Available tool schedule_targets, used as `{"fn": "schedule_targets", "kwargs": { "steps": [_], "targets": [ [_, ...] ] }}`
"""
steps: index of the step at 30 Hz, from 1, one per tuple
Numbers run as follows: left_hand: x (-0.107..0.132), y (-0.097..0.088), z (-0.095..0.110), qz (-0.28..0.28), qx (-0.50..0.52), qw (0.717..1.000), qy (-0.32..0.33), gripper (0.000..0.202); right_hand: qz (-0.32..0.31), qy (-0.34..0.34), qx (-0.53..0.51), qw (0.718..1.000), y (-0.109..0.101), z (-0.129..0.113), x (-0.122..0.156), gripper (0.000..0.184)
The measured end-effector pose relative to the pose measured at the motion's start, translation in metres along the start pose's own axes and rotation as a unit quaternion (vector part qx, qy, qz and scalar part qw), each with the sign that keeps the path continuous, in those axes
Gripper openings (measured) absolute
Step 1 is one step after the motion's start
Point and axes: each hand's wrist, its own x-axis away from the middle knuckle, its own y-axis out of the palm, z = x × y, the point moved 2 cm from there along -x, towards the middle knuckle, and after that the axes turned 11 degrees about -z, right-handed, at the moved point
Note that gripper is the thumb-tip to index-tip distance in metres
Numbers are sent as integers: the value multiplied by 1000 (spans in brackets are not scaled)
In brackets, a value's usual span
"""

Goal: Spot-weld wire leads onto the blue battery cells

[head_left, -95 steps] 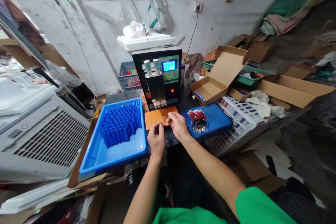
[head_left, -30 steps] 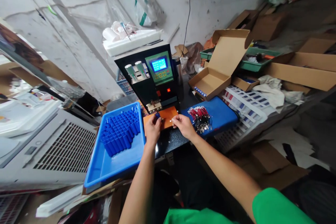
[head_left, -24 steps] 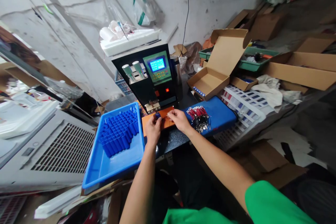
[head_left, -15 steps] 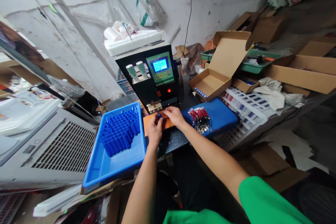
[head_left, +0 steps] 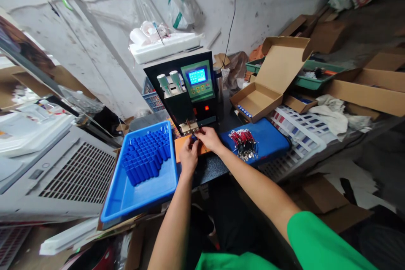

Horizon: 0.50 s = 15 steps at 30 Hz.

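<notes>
At the foot of a black spot welder point(head_left: 177, 109) with a lit screen, both my hands meet just below its electrode tips point(head_left: 189, 126). My left hand point(head_left: 189, 155) is closed, thumb and fingers pinching a small blue cylindrical battery point(head_left: 193, 138), mostly covered by the fingers. My right hand point(head_left: 209, 138) comes in from the right, its fingertips pinched together at the battery's end. A thin dark wire point(head_left: 206, 148) shows under that hand; the fingers hide most of what they hold. An orange board point(head_left: 179, 143) lies beneath the hands.
Left of the hands stands a blue tray point(head_left: 139, 202) with many blue batteries point(head_left: 147, 156). Red and black wire leads point(head_left: 243, 143) lie on a blue mat point(head_left: 272, 139) to the right. Behind that are an open cardboard box point(head_left: 259, 97) and a white basket point(head_left: 300, 135).
The view has shifted slightly, so the scene sits a little further right. My right fingertips have closed in on the battery beside my left hand; a wire end seen above them earlier is hidden.
</notes>
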Motion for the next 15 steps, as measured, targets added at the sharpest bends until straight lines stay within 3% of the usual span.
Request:
{"fn": "schedule_targets", "kwargs": {
  "steps": [15],
  "targets": [
    [3, 0, 6, 10, -32, 999, -2, 30, 4, -4, 2, 1000, -2, 2, -1, 18]
  ]
}}
